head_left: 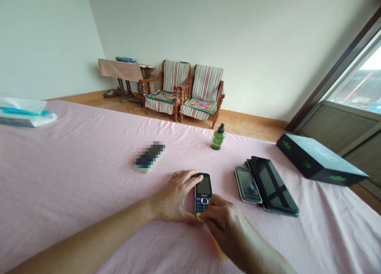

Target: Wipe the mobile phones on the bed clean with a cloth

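A dark keypad phone lies face up on the pink cloth in front of me, its screen away from me and its blue keys nearer. My left hand steadies it, fingertips at the upper left edge and thumb by the bottom end. Closed over the lower keys, my right hand pinches a yellow cloth; part of it shows below the hand. The hand hides the phone's lower right corner. To the right, a silver-edged phone leans against a stack of black tablets or large phones.
A pixelated dark handset lies left of centre. Beyond stands a green spray bottle. A black box occupies the right edge, a tissue pack the far left. Two wooden chairs stand past the pink-covered surface.
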`<action>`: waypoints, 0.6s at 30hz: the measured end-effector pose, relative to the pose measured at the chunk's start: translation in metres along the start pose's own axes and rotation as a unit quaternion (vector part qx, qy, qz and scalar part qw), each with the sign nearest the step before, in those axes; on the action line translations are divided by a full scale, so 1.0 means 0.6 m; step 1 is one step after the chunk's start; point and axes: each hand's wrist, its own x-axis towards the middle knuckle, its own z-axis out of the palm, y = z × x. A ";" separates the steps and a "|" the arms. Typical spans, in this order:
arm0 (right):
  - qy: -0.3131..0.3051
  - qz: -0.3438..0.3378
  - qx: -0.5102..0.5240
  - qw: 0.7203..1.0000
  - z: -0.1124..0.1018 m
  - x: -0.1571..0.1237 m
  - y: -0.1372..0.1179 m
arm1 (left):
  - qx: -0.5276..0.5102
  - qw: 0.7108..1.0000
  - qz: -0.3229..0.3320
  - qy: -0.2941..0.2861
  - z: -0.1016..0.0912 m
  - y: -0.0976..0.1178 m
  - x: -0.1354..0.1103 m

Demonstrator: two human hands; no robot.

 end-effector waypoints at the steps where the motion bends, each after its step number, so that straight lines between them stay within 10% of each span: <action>1: -0.001 0.004 -0.007 1.000 -0.004 -0.001 0.001 | 0.002 1.000 0.001 -0.002 -0.001 0.001 0.000; 18: -0.013 0.037 -0.043 0.998 -0.031 -0.008 0.019 | 0.004 1.000 -0.010 -0.021 -0.006 0.004 0.001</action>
